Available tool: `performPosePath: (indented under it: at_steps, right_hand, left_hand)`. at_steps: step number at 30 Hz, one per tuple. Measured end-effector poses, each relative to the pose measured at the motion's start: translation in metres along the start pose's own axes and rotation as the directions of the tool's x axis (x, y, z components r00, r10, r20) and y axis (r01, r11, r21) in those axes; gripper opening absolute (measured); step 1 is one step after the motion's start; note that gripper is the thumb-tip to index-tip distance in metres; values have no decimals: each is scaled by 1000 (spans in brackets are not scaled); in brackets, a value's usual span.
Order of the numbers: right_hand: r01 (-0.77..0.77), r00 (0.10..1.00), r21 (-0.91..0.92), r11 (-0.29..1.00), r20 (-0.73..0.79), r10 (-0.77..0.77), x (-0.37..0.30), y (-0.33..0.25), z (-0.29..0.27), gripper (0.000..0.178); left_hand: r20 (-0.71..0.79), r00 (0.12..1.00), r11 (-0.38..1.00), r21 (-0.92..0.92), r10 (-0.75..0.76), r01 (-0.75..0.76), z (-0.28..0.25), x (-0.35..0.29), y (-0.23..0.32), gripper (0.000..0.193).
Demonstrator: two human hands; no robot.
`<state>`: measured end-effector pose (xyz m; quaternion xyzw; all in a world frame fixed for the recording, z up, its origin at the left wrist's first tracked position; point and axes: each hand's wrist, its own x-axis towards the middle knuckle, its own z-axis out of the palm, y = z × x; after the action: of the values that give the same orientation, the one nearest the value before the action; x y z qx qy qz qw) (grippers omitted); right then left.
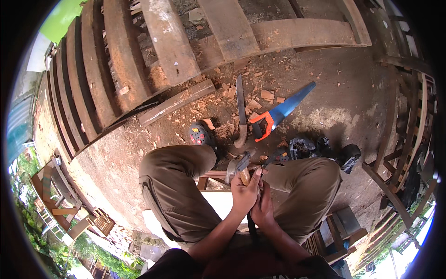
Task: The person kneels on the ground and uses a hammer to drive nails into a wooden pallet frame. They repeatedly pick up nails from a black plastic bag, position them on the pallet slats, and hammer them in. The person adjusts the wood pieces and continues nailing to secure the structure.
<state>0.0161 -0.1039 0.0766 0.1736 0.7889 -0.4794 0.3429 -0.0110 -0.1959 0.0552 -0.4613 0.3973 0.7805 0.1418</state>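
Note:
Both my hands are together between my knees. My left hand (244, 193) is closed around the wooden handle of a hammer (245, 176), its metal head upward, pointing away from me. My right hand (264, 207) presses against the left one, fingers curled; what it holds, if anything, is hidden. On the ground beyond my feet lies a machete (241, 104) with a curved wooden handle. To its right is a handsaw (289, 106) with a blue blade and an orange handle. A wooden piece (216, 175) shows just below the hammer head, partly covered by my leg.
A large slatted wooden frame (172, 46) spans the far side, with a loose board (176, 102) along its edge. Wood chips (253, 105) litter the ground. Black plastic bags (320, 149) lie beyond my right knee. More wooden frames (409, 125) stand at right.

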Motion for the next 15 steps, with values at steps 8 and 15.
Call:
performPosePath:
  at_steps: [8,15]
  right_hand:
    - [114,993,-207,972,60,-104,-103,-92,-5,30]
    - [-22,998,-111,994,-53,16,-137,-215,9,32]
  left_hand:
    - [-121,975,982,66,186,-179,0,-99,67,33]
    - [23,999,968,-251,32,-25,-57,-145,139,64]
